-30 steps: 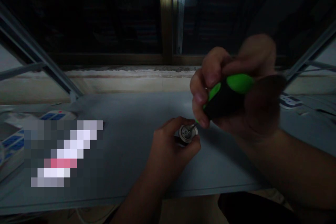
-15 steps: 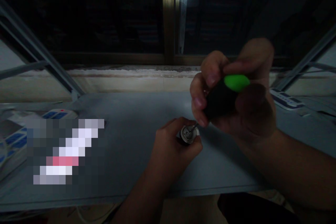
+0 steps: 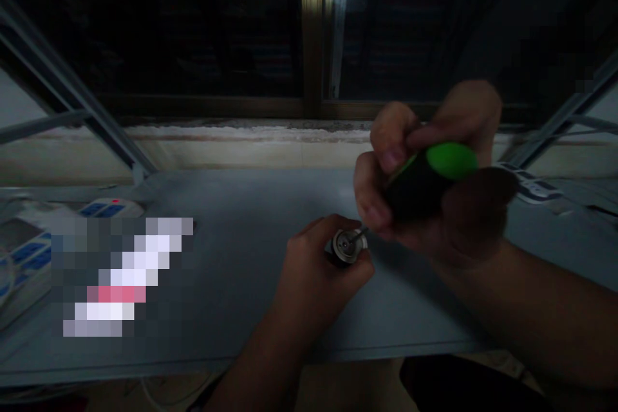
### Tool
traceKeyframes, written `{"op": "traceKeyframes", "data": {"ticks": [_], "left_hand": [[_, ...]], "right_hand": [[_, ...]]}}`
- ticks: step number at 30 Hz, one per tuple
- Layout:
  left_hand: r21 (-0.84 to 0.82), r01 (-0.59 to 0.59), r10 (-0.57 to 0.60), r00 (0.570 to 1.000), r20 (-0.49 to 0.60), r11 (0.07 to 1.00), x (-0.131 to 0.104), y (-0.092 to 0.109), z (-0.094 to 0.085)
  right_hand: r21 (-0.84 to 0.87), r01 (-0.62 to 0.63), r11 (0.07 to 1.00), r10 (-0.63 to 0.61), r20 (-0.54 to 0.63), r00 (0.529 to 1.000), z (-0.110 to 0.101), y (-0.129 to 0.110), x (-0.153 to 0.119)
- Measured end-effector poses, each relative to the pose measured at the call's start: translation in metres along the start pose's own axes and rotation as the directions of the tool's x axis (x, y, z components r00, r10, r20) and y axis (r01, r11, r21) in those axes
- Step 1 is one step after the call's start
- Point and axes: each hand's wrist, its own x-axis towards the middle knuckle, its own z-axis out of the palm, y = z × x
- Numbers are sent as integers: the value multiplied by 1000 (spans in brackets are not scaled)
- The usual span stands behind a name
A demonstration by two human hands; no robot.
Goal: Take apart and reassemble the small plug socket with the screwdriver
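My left hand point(image 3: 318, 267) is closed around a small dark cylinder, a metal-rimmed round fitting point(image 3: 339, 246) whose open end faces up and toward me. Inside its recess, small screw-like points show. My right hand point(image 3: 386, 167) wraps its fingers around the thick black and green handle of a screwdriver point(image 3: 451, 161). The thin metal shaft slants down leftward from the handle, and its tip reaches into the fitting's recess. Whether the tip sits in a screw, I cannot tell. Both hands are above the grey tabletop point(image 3: 232, 225), and the handle looks blurred.
Power strips point(image 3: 112, 208) with blue sockets lie at the left, beside a pixelated area point(image 3: 140, 264). Another white power strip point(image 3: 535, 188) is behind my right hand. Metal bars point(image 3: 91, 116) slant at both sides. A dark window with a metal frame point(image 3: 311, 45) stands behind.
The screwdriver's handle has tilted and shifted slightly right and down, with my right hand's fingers moved along it. My left hand and the fitting stay nearly in place.
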Motion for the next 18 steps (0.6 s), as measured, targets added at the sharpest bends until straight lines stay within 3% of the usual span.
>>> {"op": "traceKeyframes", "data": {"ticks": [5, 8, 13, 18], "left_hand": [[8, 12, -12, 1000, 1, 1000, -1, -1, 2], [-11, 21, -21, 1000, 8, 1000, -1, 0, 3], [-16, 39, -38, 999, 9, 999, 0, 3, 0], [-9, 20, -20, 999, -41, 1000, 0, 3, 0]], "right_hand": [[-128, -154, 980, 154, -7, 988, -11, 0, -4], [-75, -202, 976, 200, -36, 979, -7, -4, -1], [54, -80, 995, 85, -95, 992, 10, -10, 9], [-74, -20, 997, 11, -115, 993, 4, -5, 9]]}}
